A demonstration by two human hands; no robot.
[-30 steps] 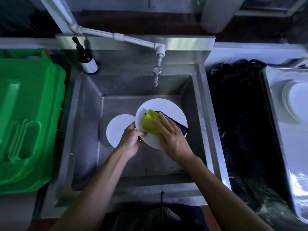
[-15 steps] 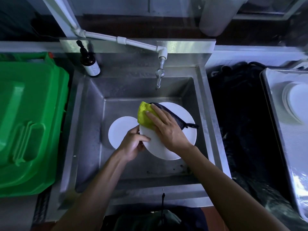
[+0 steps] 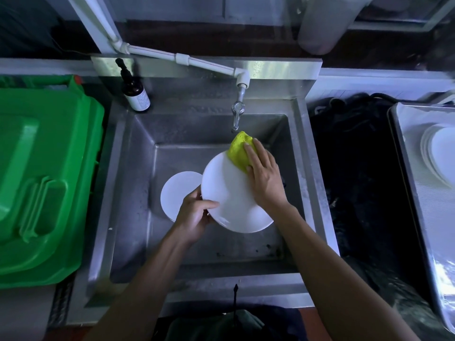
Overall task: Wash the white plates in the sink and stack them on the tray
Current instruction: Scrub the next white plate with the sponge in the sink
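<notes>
Over the steel sink [image 3: 130,193] I hold a white plate [image 3: 229,198] tilted. My left hand [image 3: 194,215] grips its lower left rim, thumb on the face. My right hand [image 3: 264,175] presses a yellow-green sponge [image 3: 240,150] on the plate's upper right edge, fingers lying fairly straight over it. A second white plate [image 3: 176,193] lies on the sink floor to the left, partly hidden behind the held plate and my left hand. At the far right a steel tray [image 3: 418,193] carries a stack of white plates [image 3: 440,156], cut off by the frame edge.
A tap [image 3: 237,116] on a white pipe hangs over the back of the sink, just above the sponge. A dark pump bottle [image 3: 135,92] stands at the back left corner. A green plastic bin [image 3: 41,180] sits on the left. Dark cloth [image 3: 357,180] fills the gap between sink and tray.
My right hand slid the sponge from the plate's left-centre up to its upper right edge, under the tap. The dark thing seen under my right hand no longer shows. My left hand keeps its grip.
</notes>
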